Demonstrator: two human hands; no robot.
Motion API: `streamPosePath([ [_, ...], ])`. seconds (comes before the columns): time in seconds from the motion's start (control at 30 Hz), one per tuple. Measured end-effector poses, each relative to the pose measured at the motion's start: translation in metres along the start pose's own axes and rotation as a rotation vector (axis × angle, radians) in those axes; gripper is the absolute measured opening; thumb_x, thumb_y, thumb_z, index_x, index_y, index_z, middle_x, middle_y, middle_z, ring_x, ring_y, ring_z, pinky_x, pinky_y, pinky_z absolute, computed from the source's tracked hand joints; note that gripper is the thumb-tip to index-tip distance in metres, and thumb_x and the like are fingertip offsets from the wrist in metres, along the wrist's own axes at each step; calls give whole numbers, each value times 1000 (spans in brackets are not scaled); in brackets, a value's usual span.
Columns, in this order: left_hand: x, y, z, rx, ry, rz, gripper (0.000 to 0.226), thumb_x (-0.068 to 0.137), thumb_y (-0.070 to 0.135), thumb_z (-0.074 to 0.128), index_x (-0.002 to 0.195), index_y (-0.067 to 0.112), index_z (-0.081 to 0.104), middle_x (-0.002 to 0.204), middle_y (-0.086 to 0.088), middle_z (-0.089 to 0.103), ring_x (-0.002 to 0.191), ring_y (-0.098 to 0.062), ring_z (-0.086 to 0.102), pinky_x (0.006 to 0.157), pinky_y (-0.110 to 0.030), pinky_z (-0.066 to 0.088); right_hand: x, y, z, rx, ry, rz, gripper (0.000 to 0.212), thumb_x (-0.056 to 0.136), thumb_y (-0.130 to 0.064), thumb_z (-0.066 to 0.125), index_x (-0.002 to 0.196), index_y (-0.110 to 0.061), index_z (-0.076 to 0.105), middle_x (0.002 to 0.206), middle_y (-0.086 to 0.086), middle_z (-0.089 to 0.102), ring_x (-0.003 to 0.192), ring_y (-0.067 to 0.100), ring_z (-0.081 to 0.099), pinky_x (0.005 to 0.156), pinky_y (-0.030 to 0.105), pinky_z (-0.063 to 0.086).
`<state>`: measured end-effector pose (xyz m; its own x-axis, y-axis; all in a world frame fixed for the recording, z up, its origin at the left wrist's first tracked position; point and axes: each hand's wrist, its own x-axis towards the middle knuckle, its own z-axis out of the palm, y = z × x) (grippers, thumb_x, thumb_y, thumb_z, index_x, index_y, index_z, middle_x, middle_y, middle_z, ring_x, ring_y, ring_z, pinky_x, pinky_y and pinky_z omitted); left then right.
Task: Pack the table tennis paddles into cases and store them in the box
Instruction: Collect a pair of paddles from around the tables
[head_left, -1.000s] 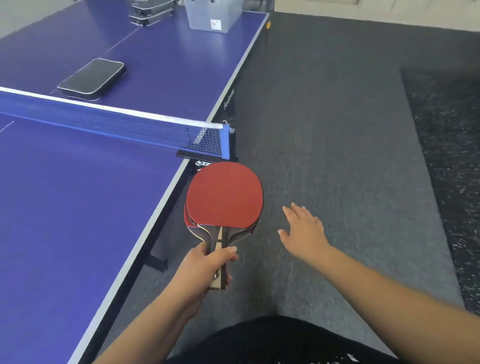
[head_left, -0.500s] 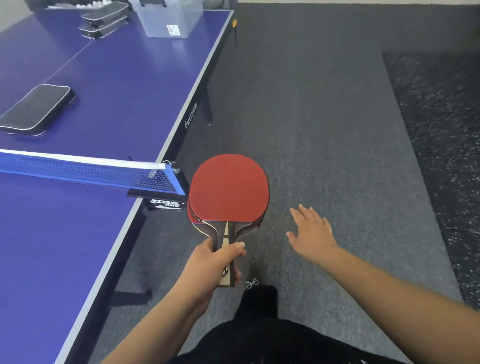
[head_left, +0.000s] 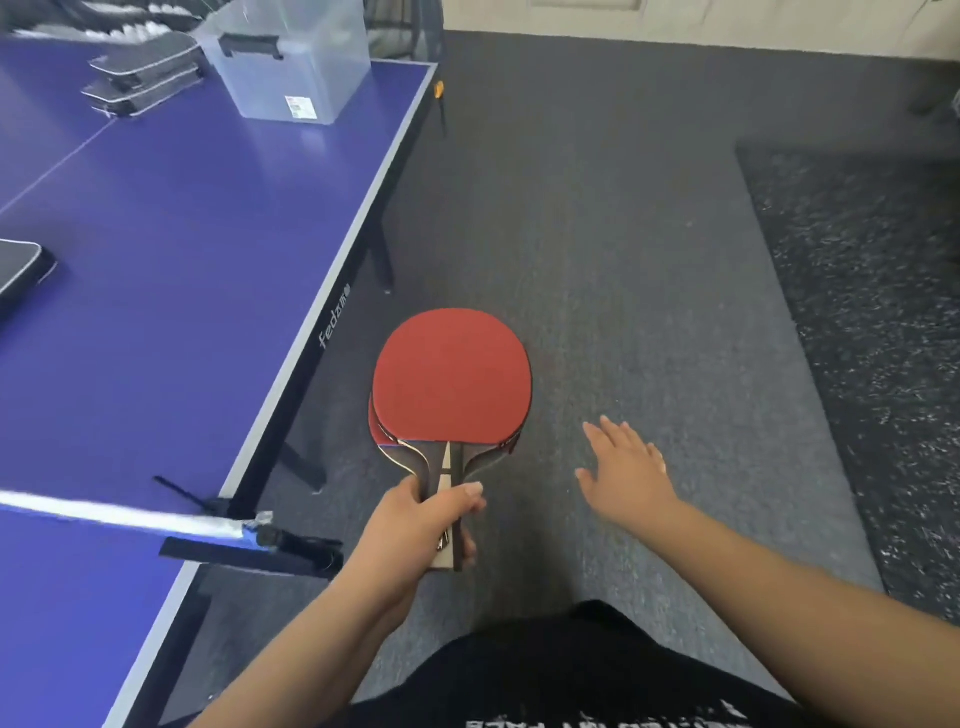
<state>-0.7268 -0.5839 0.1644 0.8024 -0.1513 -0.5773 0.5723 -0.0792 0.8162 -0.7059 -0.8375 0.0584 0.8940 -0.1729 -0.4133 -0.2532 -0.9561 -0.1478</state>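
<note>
**Two paddles in one hand, beside the blue table**

The left hand (head_left: 423, 525) holds two table tennis paddles (head_left: 452, 379) stacked one on top of the other. Its fingers are curled round both wooden handles, and the thumb (head_left: 462, 493) lies across the top of them. The red round faces point up and away from the person. The lower paddle peeks out a little at the left and bottom edge of the top one. The paddles hang in the air over the grey carpet (head_left: 597, 234), just beside the long edge of the table tennis table (head_left: 208, 234), not touching it.

The right hand (head_left: 626, 470) holds nothing. Its fingers are straight and a little spread, with the palm facing down over the carpet. It is near the paddles but apart from them.

On the far end of the table stands a clear plastic box (head_left: 296, 67) with a dark clip on its side. Just left of the box lies a pile of black paddle cases (head_left: 143, 78). One more black case (head_left: 21, 270) lies on the table at the left edge of the view, well apart from the pile. The net (head_left: 130, 514) crosses the table near the person, and it looks blurry. Its black post clamp (head_left: 270, 551) grips the table edge, close to the left arm
</note>
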Motion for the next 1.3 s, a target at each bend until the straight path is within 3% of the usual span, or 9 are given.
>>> streamPosePath([
  [0.37, 132, 80, 12, -262, 288, 10, 24, 91, 16, 65, 105, -1, 56, 85, -10, 69, 52, -22, 56, 50, -31, 48, 207, -35, -94, -164, 3, -289, 67, 98, -42, 43, 155, -22, 13, 163, 0, 6, 149, 25, 6, 119, 48, 14],
  [0.5, 161, 105, -3, -360, 404, 24, 23, 91, 16, 65, 106, 2, 54, 87, -11, 68, 52, -22, 54, 56, -35, 48, 272, -72, -124, -220, 8, -412, 67, 97, -42, 45, 154, -22, 17, 163, 1, 10, 149, 26, 9, 119, 48, 16],
  [0.73, 180, 117, -53, -614, 648, -9, 20, 91, 13, 64, 102, 0, 55, 81, -7, 68, 50, -23, 53, 57, -37, 43, 337, -192, -132, -277, -56, -666, 65, 98, -41, 43, 154, -22, 16, 163, 2, 8, 149, 26, 7, 119, 48, 16],
  [0.9, 208, 128, -114, -754, 765, 4, 16, 88, 13, 65, 96, 1, 57, 80, -10, 66, 51, -23, 51, 47, -30, 43, 366, -298, -131, -410, -19, -864, 64, 100, -44, 38, 154, -22, 12, 163, 2, 2, 150, 26, -1, 119, 51, 11],
  [1.07, 221, 146, -169, -766, 824, 25, 18, 89, 15, 66, 97, 2, 57, 88, -11, 66, 53, -24, 51, 55, -34, 44, 385, -385, -134, -459, -24, -982, 62, 100, -44, 35, 154, -22, 13, 163, -1, -3, 150, 26, -5, 118, 52, 8],
  [1.2, 226, 144, -203, -760, 878, -10, 25, 88, 18, 69, 102, 1, 58, 92, -10, 69, 55, -23, 56, 55, -32, 50, 390, -445, -134, -242, -172, -1022, 60, 100, -39, 42, 153, -23, 19, 162, -2, 11, 148, 22, 16, 115, 46, 25],
  [1.3, 234, 140, -224, -783, 923, -46, 41, 75, 27, 75, 101, 1, 59, 89, -10, 68, 55, -24, 57, 56, -33, 51, 388, -489, -129, 7, -340, -1070, 54, 100, -35, 46, 150, -27, 27, 153, -4, 29, 127, 17, 46, 96, 35, 43],
])
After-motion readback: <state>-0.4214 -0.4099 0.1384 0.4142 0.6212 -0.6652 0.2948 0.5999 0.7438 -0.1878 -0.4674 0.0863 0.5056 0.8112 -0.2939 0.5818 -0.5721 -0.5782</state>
